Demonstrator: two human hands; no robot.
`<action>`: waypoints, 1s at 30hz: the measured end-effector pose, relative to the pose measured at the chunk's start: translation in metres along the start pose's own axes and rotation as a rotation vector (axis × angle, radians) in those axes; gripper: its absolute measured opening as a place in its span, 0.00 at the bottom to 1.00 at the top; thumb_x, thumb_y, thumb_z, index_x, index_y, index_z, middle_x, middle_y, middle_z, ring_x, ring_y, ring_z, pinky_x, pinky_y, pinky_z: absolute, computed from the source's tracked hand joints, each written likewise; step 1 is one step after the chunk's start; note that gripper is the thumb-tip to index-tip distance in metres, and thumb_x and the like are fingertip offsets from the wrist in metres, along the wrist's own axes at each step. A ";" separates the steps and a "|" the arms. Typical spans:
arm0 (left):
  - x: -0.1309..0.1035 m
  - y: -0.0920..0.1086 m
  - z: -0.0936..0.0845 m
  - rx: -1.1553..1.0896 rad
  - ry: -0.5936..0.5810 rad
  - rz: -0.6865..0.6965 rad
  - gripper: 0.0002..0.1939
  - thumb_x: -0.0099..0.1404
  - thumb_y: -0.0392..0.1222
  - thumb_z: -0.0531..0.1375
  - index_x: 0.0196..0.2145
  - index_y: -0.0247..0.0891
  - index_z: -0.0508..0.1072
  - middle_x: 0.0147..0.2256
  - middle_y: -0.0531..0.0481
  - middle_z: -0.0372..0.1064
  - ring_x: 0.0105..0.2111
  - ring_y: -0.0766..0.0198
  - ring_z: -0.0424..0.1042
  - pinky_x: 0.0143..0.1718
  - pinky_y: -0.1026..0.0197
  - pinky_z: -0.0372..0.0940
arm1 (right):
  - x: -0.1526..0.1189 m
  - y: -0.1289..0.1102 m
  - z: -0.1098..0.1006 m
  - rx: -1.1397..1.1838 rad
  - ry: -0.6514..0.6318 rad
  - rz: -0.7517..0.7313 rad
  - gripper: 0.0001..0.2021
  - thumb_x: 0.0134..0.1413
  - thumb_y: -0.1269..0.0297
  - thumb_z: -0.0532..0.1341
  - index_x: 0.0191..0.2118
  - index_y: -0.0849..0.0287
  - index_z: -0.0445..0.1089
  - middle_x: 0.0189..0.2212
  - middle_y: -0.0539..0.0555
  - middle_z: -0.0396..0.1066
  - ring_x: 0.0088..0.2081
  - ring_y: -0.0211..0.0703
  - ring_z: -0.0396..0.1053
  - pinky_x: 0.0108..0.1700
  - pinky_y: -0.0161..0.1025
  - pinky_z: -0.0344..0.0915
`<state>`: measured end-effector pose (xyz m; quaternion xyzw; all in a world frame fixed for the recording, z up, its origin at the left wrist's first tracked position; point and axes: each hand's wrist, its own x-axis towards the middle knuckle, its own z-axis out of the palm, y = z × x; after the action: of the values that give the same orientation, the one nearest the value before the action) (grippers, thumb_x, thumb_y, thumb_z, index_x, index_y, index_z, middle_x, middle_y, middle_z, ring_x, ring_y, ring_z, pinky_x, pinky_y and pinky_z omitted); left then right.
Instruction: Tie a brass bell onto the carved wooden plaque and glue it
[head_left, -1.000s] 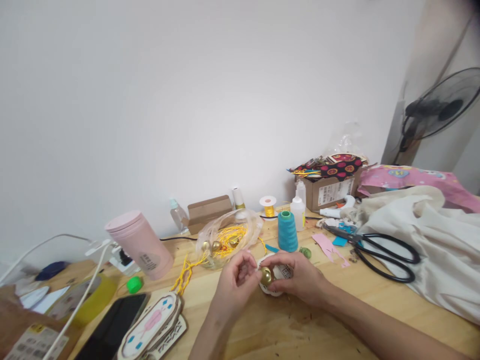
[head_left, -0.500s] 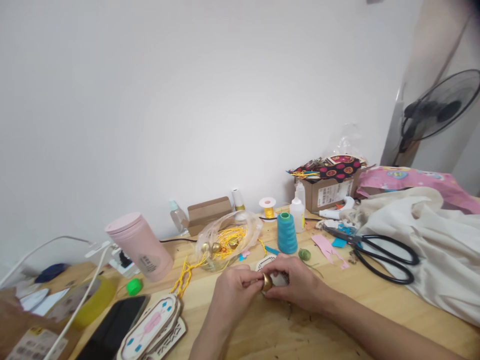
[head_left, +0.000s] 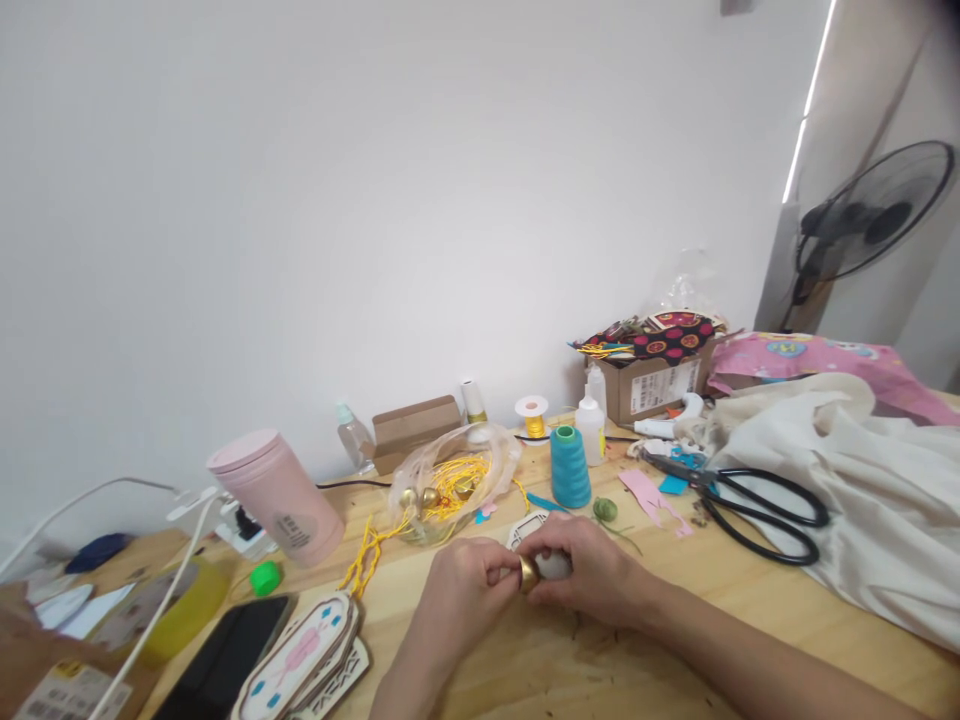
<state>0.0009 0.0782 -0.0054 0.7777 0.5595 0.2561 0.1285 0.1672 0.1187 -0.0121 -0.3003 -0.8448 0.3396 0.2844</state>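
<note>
A small gold bell (head_left: 529, 575) is pinched between the fingertips of my left hand (head_left: 471, 585) and my right hand (head_left: 589, 565), low over the table. Both hands are closed around it, and part of it is covered by fingers. Behind my right hand lies a pale wooden plaque (head_left: 525, 528) with cut-out edging, mostly hidden. Just beyond, a clear plastic bag (head_left: 502, 450) holds yellow cord (head_left: 457, 480) and several gold bells. A teal thread cone (head_left: 571, 470) stands behind my right hand, with a ball of green thread (head_left: 605, 510) beside it.
Black-handled scissors (head_left: 772, 510) lie at right against white cloth (head_left: 825, 450). Glue bottles (head_left: 591, 430) and a yellow spool (head_left: 533, 418) stand near the wall. At left are a pink tumbler (head_left: 281, 500), a phone (head_left: 225, 660), stacked decorated plaques (head_left: 300, 660) and a green cap (head_left: 265, 577).
The view has shifted slightly. Both hands stay on the gold bell, which appears turned a little between the fingers.
</note>
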 end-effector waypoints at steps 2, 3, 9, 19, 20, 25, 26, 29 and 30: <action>0.000 0.001 -0.002 -0.023 -0.014 -0.008 0.12 0.48 0.29 0.52 0.18 0.39 0.73 0.16 0.54 0.64 0.18 0.69 0.59 0.20 0.68 0.49 | 0.000 0.000 -0.001 0.008 -0.003 -0.003 0.13 0.34 0.68 0.64 0.34 0.56 0.72 0.28 0.49 0.70 0.33 0.41 0.65 0.35 0.34 0.59; 0.000 0.002 -0.003 -0.042 -0.026 -0.018 0.11 0.47 0.30 0.52 0.18 0.38 0.73 0.16 0.54 0.63 0.18 0.69 0.58 0.20 0.68 0.49 | 0.000 0.000 -0.001 0.012 -0.004 -0.005 0.13 0.34 0.68 0.64 0.34 0.55 0.72 0.28 0.49 0.70 0.33 0.41 0.65 0.35 0.34 0.59; -0.001 0.001 -0.012 -0.191 -0.066 -0.157 0.09 0.50 0.37 0.55 0.22 0.38 0.75 0.19 0.53 0.66 0.18 0.69 0.57 0.19 0.68 0.50 | 0.001 -0.001 -0.003 0.026 0.032 0.005 0.12 0.33 0.70 0.65 0.32 0.56 0.72 0.27 0.49 0.70 0.31 0.39 0.64 0.35 0.33 0.58; -0.002 -0.001 -0.014 -0.207 -0.019 -0.245 0.10 0.51 0.45 0.56 0.28 0.37 0.70 0.14 0.61 0.45 0.16 0.71 0.49 0.18 0.68 0.44 | 0.001 -0.001 -0.002 0.069 0.052 0.026 0.15 0.31 0.72 0.66 0.32 0.55 0.71 0.27 0.48 0.70 0.31 0.39 0.64 0.34 0.33 0.59; -0.002 0.000 -0.013 -0.192 -0.023 -0.243 0.10 0.51 0.45 0.56 0.28 0.38 0.70 0.14 0.61 0.46 0.16 0.70 0.49 0.18 0.67 0.44 | 0.001 -0.001 -0.002 0.074 0.056 0.021 0.15 0.31 0.73 0.66 0.33 0.55 0.71 0.28 0.48 0.70 0.31 0.39 0.64 0.35 0.34 0.60; 0.000 0.004 -0.004 -0.094 -0.012 -0.287 0.07 0.46 0.37 0.55 0.23 0.39 0.73 0.13 0.60 0.50 0.16 0.70 0.51 0.17 0.67 0.42 | 0.001 0.000 0.001 0.090 0.048 0.015 0.17 0.30 0.73 0.66 0.34 0.56 0.71 0.30 0.50 0.71 0.34 0.41 0.65 0.36 0.35 0.61; 0.001 0.004 -0.003 -0.076 -0.012 -0.307 0.07 0.46 0.37 0.55 0.21 0.39 0.73 0.12 0.59 0.50 0.16 0.70 0.52 0.17 0.67 0.42 | 0.001 0.001 0.002 0.091 0.041 0.013 0.17 0.30 0.73 0.66 0.34 0.56 0.71 0.30 0.50 0.71 0.34 0.42 0.66 0.37 0.35 0.61; 0.001 0.001 0.000 -0.048 -0.031 -0.339 0.07 0.45 0.37 0.54 0.17 0.38 0.71 0.12 0.59 0.51 0.15 0.70 0.52 0.17 0.67 0.42 | 0.000 0.003 0.003 0.101 0.035 -0.009 0.17 0.31 0.72 0.66 0.35 0.56 0.71 0.31 0.51 0.71 0.35 0.42 0.66 0.37 0.35 0.61; 0.001 0.000 0.001 -0.050 -0.034 -0.334 0.07 0.46 0.37 0.54 0.16 0.38 0.70 0.12 0.59 0.52 0.15 0.70 0.52 0.18 0.66 0.42 | 0.000 0.004 0.004 0.104 0.037 -0.015 0.17 0.31 0.72 0.66 0.35 0.56 0.71 0.31 0.51 0.71 0.35 0.42 0.66 0.38 0.35 0.61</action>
<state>0.0016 0.0792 -0.0060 0.6747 0.6723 0.2319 0.1977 0.1656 0.1197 -0.0175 -0.2850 -0.8228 0.3752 0.3178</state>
